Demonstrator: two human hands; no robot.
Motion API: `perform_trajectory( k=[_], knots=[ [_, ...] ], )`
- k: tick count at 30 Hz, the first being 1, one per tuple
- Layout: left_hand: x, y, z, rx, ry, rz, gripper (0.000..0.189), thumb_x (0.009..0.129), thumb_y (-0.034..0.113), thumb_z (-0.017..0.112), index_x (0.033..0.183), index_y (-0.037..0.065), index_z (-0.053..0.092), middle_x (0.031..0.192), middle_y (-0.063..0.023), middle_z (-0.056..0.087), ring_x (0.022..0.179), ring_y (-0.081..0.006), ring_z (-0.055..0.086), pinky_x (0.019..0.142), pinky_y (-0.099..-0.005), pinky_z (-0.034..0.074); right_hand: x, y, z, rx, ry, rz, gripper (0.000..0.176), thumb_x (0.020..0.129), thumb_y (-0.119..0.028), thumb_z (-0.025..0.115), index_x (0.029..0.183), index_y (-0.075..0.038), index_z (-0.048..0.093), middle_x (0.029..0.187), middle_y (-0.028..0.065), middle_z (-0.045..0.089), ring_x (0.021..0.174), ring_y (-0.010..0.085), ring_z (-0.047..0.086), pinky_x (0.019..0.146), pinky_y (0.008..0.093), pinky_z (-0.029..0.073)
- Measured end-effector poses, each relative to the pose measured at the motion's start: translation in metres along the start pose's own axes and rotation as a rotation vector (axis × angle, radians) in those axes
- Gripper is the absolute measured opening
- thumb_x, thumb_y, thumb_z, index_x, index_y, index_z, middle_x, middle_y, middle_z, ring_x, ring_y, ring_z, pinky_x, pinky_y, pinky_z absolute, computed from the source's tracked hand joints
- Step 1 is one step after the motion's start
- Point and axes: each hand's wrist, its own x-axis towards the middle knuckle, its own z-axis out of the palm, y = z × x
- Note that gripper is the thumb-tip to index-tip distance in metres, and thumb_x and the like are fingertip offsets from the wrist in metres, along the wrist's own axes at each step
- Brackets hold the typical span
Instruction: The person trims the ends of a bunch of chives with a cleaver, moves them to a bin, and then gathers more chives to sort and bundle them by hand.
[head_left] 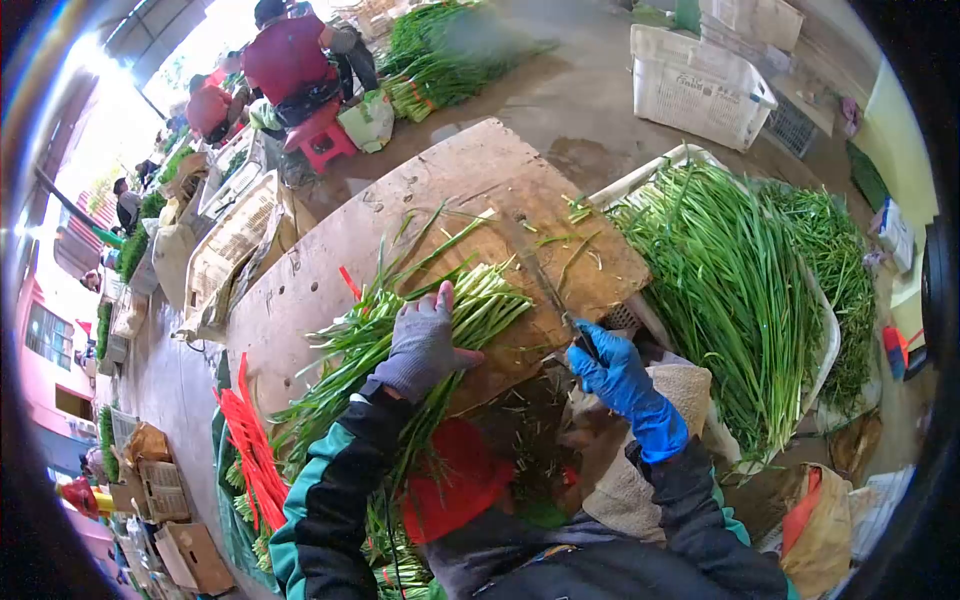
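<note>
My left hand (425,345), in a grey glove, is wrapped over a bunch of garlic chives (490,305) on the wooden board. The pale cut ends point right and the green leaves trail down to the left. In a blue glove, my right hand (615,372) grips the dark handle of a knife (548,285). Its long blade slants up and left over the board, just right of the pale ends, apart from them as far as I can see. Loose leaf scraps (575,240) lie around the blade.
Red strips (250,440) hang at the board's (330,240) left edge. A large heap of chives (720,290) fills a white crate at the right. Another white crate (695,90) stands behind. Beyond the board, a person in red (290,65) sits on a red stool (322,138).
</note>
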Motion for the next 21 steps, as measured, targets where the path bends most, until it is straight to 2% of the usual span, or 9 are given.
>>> perform_trajectory(
  k=[1, 2, 3, 6, 11, 14, 18, 20, 21],
  knots=[
    [-0.003, -0.001, 0.002, -0.02, 0.108, 0.041, 0.116, 0.052, 0.056, 0.079, 0.136, -0.003, 0.023, 0.122, -0.0249, 0.044, 0.108, -0.0399, 0.045, 0.093, -0.0461, 0.037, -0.003, -0.002, 0.002, 0.048, -0.01, 0.006, 0.041, 0.087, -0.024, 0.061, 0.117, 0.002, 0.052, 0.071, 0.0082, 0.06, 0.059, 0.0115, 0.053, 0.057, 0.0279, 0.045],
    [-0.007, 0.0, 0.006, -0.055, 0.267, 0.07, 0.099, 0.056, 0.053, 0.078, 0.13, 0.002, 0.036, 0.124, -0.0243, 0.042, 0.111, -0.0404, 0.042, 0.094, -0.0474, 0.035, -0.005, -0.004, 0.003, 0.044, -0.017, 0.003, 0.042, 0.087, -0.025, 0.061, 0.117, 0.002, 0.052, 0.069, 0.0085, 0.06, 0.059, 0.0127, 0.054, 0.059, 0.029, 0.046],
    [-0.011, -0.001, 0.007, -0.054, 0.265, 0.072, 0.099, 0.056, 0.053, 0.078, 0.13, 0.002, 0.036, 0.124, -0.0243, 0.042, 0.111, -0.0404, 0.042, 0.094, -0.0474, 0.035, -0.006, 0.0, 0.006, 0.045, -0.015, 0.005, 0.042, 0.087, -0.025, 0.061, 0.117, 0.002, 0.052, 0.069, 0.0085, 0.06, 0.059, 0.0127, 0.054, 0.059, 0.029, 0.046],
    [-0.021, -0.006, 0.008, -0.044, 0.449, 0.26, 0.045, 0.068, 0.042, 0.07, 0.097, 0.01, 0.059, 0.126, -0.0213, 0.042, 0.117, -0.0398, 0.038, 0.099, -0.0521, 0.029, -0.007, 0.02, 0.019, 0.046, -0.007, -0.048, 0.041, 0.088, -0.017, 0.06, 0.124, 0.0, 0.049, 0.073, -0.0038, 0.054, 0.06, 0.0028, 0.048, 0.053, 0.0206, 0.043],
    [-0.018, -0.002, 0.019, 0.095, 0.4, 0.219, 0.028, 0.069, 0.029, 0.069, 0.088, 0.01, 0.059, 0.119, -0.0183, 0.046, 0.116, -0.0379, 0.039, 0.099, -0.0538, 0.026, -0.005, 0.032, 0.031, -0.078, 0.066, -0.263, 0.042, 0.087, -0.017, 0.061, 0.124, 0.0, 0.049, 0.076, -0.0035, 0.056, 0.06, 0.003, 0.047, 0.053, 0.0208, 0.043],
    [-0.01, 0.003, 0.017, -0.013, 0.392, 0.181, 0.015, 0.07, 0.017, 0.064, 0.081, 0.009, 0.057, 0.116, -0.0177, 0.049, 0.108, -0.0384, 0.043, 0.091, -0.0506, 0.033, -0.006, 0.032, 0.028, 0.001, 0.015, -0.108, 0.042, 0.087, -0.017, 0.062, 0.123, 0.001, 0.05, 0.077, -0.0024, 0.057, 0.062, 0.0028, 0.048, 0.054, 0.021, 0.044],
    [0.0, 0.001, 0.025, -0.139, 0.458, 0.152, 0.015, 0.072, 0.02, 0.062, 0.08, 0.009, 0.059, 0.109, -0.0138, 0.051, 0.107, -0.0352, 0.044, 0.092, -0.0494, 0.032, -0.005, 0.033, 0.027, -0.02, 0.025, -0.074, 0.042, 0.086, -0.016, 0.062, 0.122, 0.001, 0.05, 0.078, -0.0017, 0.058, 0.064, 0.0028, 0.049, 0.055, 0.0214, 0.044],
    [0.005, 0.002, 0.023, -0.136, 0.43, 0.162, 0.012, 0.071, 0.015, 0.064, 0.078, 0.009, 0.057, 0.103, -0.0105, 0.055, 0.099, -0.0339, 0.049, 0.083, -0.0451, 0.038, -0.007, 0.026, 0.025, -0.014, 0.013, -0.019, 0.04, 0.085, -0.024, 0.062, 0.115, 0.001, 0.055, 0.083, 0.0178, 0.064, 0.076, 0.0231, 0.063, 0.068, 0.0343, 0.048],
    [0.009, 0.004, 0.021, -0.135, 0.428, 0.164, 0.012, 0.071, 0.015, 0.064, 0.078, 0.009, 0.057, 0.103, -0.0105, 0.055, 0.099, -0.0339, 0.049, 0.083, -0.0451, 0.038, -0.007, 0.026, 0.027, -0.012, 0.014, -0.018, 0.04, 0.085, -0.024, 0.062, 0.115, 0.001, 0.055, 0.083, 0.0178, 0.064, 0.076, 0.0231, 0.063, 0.068, 0.0343, 0.048]
  ],
)
